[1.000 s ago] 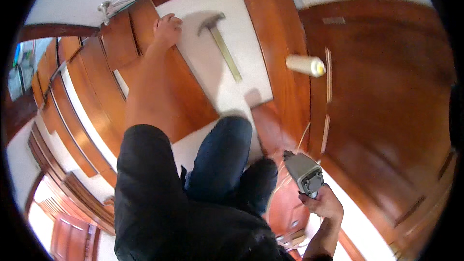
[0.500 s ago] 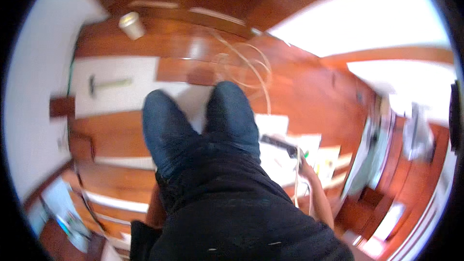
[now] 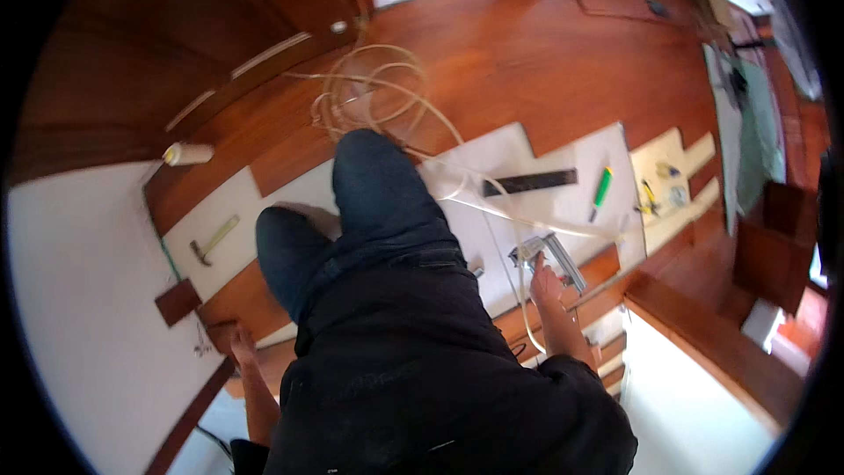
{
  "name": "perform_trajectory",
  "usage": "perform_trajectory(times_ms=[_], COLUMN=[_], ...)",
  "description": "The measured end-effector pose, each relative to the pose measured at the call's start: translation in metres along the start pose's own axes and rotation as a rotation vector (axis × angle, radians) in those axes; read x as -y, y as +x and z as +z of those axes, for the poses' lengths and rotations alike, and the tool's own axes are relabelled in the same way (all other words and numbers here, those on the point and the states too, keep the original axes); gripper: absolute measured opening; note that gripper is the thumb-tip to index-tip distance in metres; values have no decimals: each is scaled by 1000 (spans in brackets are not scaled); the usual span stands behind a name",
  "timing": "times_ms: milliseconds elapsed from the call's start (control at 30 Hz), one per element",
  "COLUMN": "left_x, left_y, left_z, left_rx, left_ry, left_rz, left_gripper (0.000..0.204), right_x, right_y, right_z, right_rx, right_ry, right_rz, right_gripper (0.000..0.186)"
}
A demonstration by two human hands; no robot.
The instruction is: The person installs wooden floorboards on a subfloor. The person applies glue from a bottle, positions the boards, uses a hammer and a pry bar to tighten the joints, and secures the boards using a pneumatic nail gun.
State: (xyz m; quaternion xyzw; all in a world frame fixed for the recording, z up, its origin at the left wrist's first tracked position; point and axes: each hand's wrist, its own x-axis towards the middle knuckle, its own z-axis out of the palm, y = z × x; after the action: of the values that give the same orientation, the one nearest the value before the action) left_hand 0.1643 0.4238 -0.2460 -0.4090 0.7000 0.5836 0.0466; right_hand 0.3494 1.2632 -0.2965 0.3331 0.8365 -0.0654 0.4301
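My right hand [image 3: 547,287] is closed around a grey metal nail gun [image 3: 567,266], which lies low over the white boards right of my knees. A pale air hose [image 3: 525,306] runs beside the nail gun and my wrist. On the boards just beyond are a black flat strip [image 3: 527,182] and a green-handled tool [image 3: 601,192]. My left hand [image 3: 243,345] is down at the left near the wooden stair edge, its fingers stretched out and holding nothing visible. The fingertips are small and slightly blurred.
Coils of the hose [image 3: 378,79] lie on the reddish wood floor ahead. A hammer [image 3: 214,240] rests on a white board at the left, near a white cylindrical container [image 3: 189,154]. Yellow-handled pliers [image 3: 649,198] lie at the right. Behind my right arm stands a wooden post [image 3: 703,343].
The view has swung round, bringing the hammer and container lower and the hose coils leftward. My left hand, hidden before, now shows. The nail gun in my right hand is now clearly visible.
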Motion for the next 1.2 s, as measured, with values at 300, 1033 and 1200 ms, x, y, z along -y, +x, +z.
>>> perform_trajectory(times_ms=[300, 1033, 1200], left_x=[45, 174, 137], left_y=[-100, -322, -365], left_z=[122, 63, -35], left_rx=[499, -239, -372], left_ry=[988, 365, 165], left_rz=[239, -362, -310], left_gripper=[23, 39, 32], right_x=[58, 155, 477], right_y=[52, 262, 60], right_z=[28, -386, -355], right_rx=[-230, -496, -289], right_ry=[446, 371, 80], right_rz=[-65, -645, -1221], right_gripper=[62, 40, 32])
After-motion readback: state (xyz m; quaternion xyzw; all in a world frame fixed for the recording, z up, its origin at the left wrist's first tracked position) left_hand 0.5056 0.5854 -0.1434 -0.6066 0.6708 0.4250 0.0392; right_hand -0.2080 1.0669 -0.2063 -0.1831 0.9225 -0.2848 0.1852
